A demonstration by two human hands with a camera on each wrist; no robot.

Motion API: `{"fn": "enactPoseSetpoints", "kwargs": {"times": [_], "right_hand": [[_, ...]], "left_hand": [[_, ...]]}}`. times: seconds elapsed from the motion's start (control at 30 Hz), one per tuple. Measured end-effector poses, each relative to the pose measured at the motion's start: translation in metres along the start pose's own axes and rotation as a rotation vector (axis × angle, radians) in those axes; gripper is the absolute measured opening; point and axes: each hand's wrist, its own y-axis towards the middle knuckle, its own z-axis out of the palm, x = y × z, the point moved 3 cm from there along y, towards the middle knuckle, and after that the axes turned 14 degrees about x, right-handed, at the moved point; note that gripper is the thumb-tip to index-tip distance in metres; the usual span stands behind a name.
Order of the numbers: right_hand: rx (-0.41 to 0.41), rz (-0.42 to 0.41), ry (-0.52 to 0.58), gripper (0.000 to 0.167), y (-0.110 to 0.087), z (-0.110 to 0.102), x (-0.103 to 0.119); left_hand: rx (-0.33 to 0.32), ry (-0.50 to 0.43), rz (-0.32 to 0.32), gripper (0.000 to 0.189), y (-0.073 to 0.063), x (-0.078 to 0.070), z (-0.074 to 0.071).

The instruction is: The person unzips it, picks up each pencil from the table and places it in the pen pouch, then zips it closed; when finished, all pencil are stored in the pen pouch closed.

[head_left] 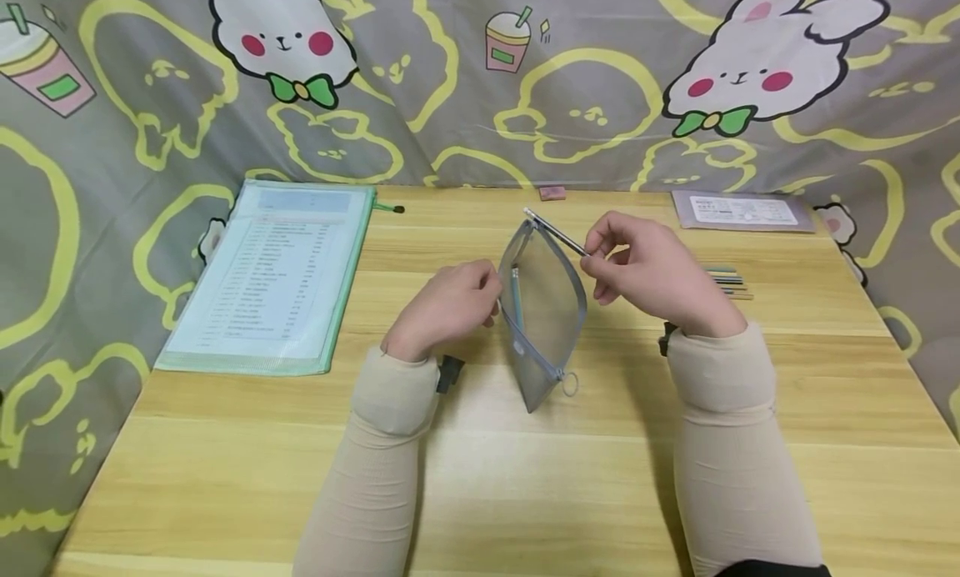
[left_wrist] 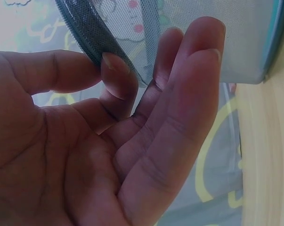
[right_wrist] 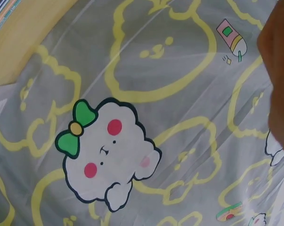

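A grey mesh zip pouch [head_left: 551, 314] stands gaping over the middle of the table, its ring pull at the near end. My left hand [head_left: 450, 302] pinches the pouch's zip edge between thumb and index finger; the left wrist view shows that zip edge [left_wrist: 85, 33] at the fingertips. Inside, a light blue pencil [head_left: 517, 298] shows through the opening. In my right hand [head_left: 652, 268], thumb and fingers pinch a dark pencil [head_left: 558, 233], its eraser end over the pouch's far corner. Only a dark part of the right hand [right_wrist: 278, 84] enters the right wrist view.
A green-edged zip folder [head_left: 262, 268] with a printed sheet lies at the left. At the back are a pink eraser [head_left: 552, 193] and a mauve packet [head_left: 742, 211] with a white label. Several pencils [head_left: 731, 281] lie beyond my right wrist. A patterned curtain [head_left: 450, 85] surrounds the table.
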Motion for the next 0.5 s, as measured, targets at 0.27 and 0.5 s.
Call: {"fn": "enactPoseSetpoints", "kwargs": {"times": [0.27,0.5], "right_hand": [[-0.119,0.002,-0.158,0.005,-0.0001,-0.0029,0.0029],[-0.153,-0.001,-0.156,0.004,0.0004,-0.003,0.0041]], "left_hand": [[-0.003,0.006,0.006,0.034,-0.0002,-0.0019,-0.0005],[0.007,-0.002,-0.004,0.034,0.0004,-0.0006,0.0001]]}}
